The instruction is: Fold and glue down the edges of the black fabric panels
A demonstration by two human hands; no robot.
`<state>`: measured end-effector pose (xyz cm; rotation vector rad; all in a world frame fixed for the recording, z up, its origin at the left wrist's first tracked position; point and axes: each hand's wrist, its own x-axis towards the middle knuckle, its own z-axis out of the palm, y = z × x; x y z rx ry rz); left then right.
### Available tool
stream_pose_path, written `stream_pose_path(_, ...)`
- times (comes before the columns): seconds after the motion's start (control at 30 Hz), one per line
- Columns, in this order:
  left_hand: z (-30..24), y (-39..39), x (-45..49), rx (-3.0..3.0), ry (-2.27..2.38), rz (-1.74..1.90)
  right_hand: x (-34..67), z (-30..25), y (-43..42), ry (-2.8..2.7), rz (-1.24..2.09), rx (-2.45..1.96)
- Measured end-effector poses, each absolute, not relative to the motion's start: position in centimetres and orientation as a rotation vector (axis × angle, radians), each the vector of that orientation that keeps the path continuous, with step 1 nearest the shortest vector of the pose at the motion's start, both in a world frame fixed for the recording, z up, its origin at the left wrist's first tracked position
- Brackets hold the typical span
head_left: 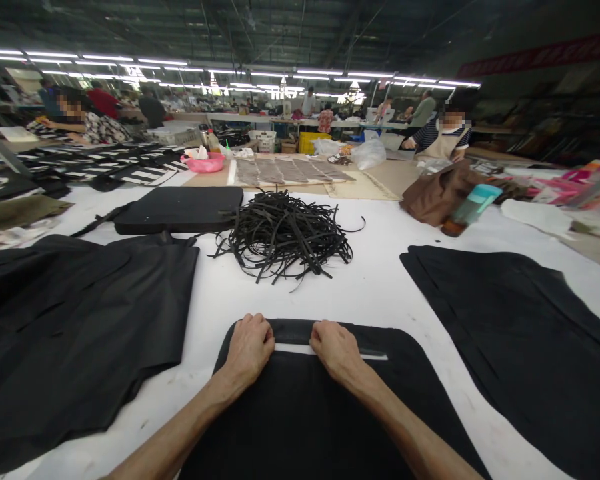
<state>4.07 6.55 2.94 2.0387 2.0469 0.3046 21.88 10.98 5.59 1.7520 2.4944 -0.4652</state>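
A black fabric panel (pixel 300 413) with rounded corners lies flat before me on the white table. Near its far edge runs a long narrow slot that shows white. My left hand (pixel 253 343) is closed at the slot's left end, fingers curled over the panel's far strip. Farther right along the same strip, my right hand (pixel 334 347) is closed too, its fingertips pinched at the slot's edge. Whether a thin strip sits in the fingers is hidden. Beyond the panel lies a tangled heap of narrow black strips (pixel 290 233).
Black panels (pixel 525 333) lie stacked at right, and loose black pieces (pixel 80 320) spread at left. A thick black stack (pixel 180 208) stands behind. Farther back are a pink basin (pixel 203 162), a teal-capped bottle (pixel 473 208) and a brown bag (pixel 440 190). Several people work beyond.
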Motion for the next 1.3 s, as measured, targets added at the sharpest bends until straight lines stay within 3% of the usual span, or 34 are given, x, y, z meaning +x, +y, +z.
stream_pose_path(0.23,3.3,6.5,4.7,2.049,2.163,0.264,21.7,5.4,11.8,2.393,-0.574,1.776)
stream_pose_path(0.57,2.7,5.1,6.6,2.588,1.75,-0.014,21.5,6.2,12.5,2.317,-0.706,1.81)
stream_pose_path(0.83,2.6,3.6,7.8,2.845,1.794,-0.232,21.6,5.6,12.5,2.341,-0.694,1.815)
stream_pose_path(1.3,2.4,3.0,5.2,2.734,1.947,-0.244,21.9,5.7,12.1,2.375,-0.663,1.821)
